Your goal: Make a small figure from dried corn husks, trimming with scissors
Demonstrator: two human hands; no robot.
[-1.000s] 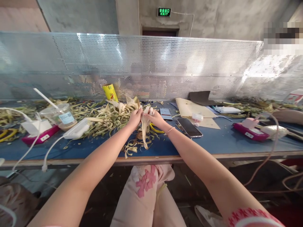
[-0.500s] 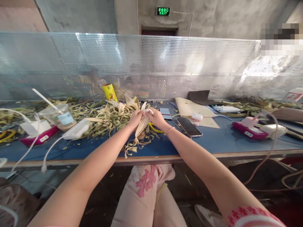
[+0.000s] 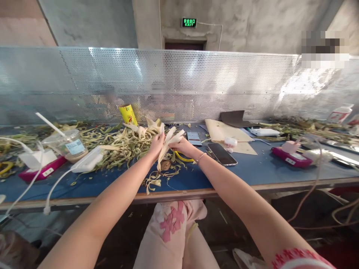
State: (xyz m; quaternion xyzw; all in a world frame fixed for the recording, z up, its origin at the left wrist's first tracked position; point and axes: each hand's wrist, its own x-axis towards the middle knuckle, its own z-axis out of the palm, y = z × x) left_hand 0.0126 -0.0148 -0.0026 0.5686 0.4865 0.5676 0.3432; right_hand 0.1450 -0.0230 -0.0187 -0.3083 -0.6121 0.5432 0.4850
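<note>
Head view: on the left, a clear plastic cup point(image 3: 64, 144) stands at the edge of a heap of dried leaf strips point(image 3: 120, 149). The left hand point(image 3: 157, 145) pinches pale dried leaf pieces point(image 3: 167, 144) in front of the heap's right side; the right hand point(image 3: 185, 147) grips them from the right, some fingertips hidden. Further right lies a smartphone point(image 3: 222, 154). The work seems midway: the pale pieces are in hand, not set down, while the heap lies loose. I cannot tell how much is finished.

On the table point(image 3: 193, 181), a leaf pile point(image 3: 120, 149) lies left of a phone point(image 3: 222, 154), a partition point(image 3: 182, 78) behind both.
</note>
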